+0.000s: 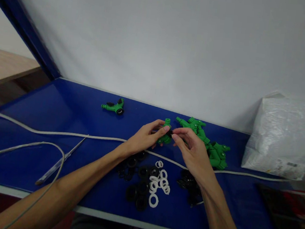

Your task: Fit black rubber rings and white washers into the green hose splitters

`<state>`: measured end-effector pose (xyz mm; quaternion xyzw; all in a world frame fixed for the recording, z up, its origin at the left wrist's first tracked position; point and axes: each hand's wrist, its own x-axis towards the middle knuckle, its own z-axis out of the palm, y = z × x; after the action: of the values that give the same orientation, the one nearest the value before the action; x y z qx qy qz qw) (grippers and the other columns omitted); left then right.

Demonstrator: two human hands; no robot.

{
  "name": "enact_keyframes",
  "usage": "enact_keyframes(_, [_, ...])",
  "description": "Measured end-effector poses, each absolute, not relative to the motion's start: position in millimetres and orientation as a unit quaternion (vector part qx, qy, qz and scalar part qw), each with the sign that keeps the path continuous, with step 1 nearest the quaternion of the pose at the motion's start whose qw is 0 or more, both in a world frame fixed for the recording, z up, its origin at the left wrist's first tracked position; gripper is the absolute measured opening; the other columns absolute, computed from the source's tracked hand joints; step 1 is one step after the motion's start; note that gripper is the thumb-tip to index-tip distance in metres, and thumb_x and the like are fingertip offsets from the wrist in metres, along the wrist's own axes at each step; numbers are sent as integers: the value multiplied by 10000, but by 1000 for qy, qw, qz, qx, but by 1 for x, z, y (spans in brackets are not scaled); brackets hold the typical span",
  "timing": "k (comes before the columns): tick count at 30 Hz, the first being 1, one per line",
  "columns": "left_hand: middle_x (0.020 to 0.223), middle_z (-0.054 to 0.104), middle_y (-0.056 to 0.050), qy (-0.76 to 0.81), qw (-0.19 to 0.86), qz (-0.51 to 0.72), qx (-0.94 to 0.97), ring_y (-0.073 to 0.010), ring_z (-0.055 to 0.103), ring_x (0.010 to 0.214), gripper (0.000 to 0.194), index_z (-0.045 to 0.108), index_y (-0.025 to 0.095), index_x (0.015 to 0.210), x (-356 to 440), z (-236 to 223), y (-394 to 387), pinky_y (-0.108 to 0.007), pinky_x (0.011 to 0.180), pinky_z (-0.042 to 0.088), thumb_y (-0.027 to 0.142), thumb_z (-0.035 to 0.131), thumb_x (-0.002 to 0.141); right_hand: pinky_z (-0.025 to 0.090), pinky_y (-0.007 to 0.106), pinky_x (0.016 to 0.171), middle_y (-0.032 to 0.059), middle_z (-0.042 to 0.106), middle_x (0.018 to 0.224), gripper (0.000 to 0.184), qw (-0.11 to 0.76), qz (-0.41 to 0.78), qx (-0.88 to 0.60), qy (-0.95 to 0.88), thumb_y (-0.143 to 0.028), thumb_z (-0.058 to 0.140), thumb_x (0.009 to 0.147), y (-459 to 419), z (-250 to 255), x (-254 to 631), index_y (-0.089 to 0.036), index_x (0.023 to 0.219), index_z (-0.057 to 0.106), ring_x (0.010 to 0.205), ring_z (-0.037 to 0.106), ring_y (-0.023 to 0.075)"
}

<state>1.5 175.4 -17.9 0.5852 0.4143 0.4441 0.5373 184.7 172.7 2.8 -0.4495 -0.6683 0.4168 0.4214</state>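
Note:
My left hand [146, 136] is closed around a green plastic hose splitter [165, 139], held just above the blue table. At its side, my right hand [193, 145] pinches a small black part [170, 133] against the splitter; the fingertips partly hide it. Below my hands lie black ring-shaped caps [143, 186] and white ring washers [153, 200]. A heap of small black pieces [187, 181] rests under my right forearm. Several green splitter bodies [216, 154] are piled to the right. Farther left is another green splitter [112, 107] with black parts fitted on it.
A pale cable [56, 133] crosses the blue table [80, 117] and passes beneath my hands. Another cable loops at the left, over a screwdriver [55, 166] with a clear handle. A white plastic-wrapped package [282, 136] stands at the right against the wall.

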Motion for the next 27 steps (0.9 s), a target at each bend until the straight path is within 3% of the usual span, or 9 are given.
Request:
enact_keyframes(6, [906,631,-51,427,528,435,591,-122,564,633,495,606,160,1151,1,-15,175,-198,443,439,593,558,917,531,290,711,16,675,907,183,436,453,-433,-646,-392,703,874,177,0,184,-229,937,647,806,636,165])
enact_keyframes(16, [753,591,-6,429,546,412,590,-125,589,613,544,606,138,1143,3,-9,173,-209,467,464,627,510,925,517,280,740,11,667,928,153,430,466,-428,-643,-364,699,886,177,-2,184,-230,940,646,848,633,164])
enact_keyframes(27, [747,598,-6,426,533,414,603,-129,594,609,518,626,153,1115,1,-13,174,-212,477,466,621,486,942,529,295,723,14,657,890,175,444,452,-426,-646,-391,692,880,173,1,179,-229,917,639,799,626,170])
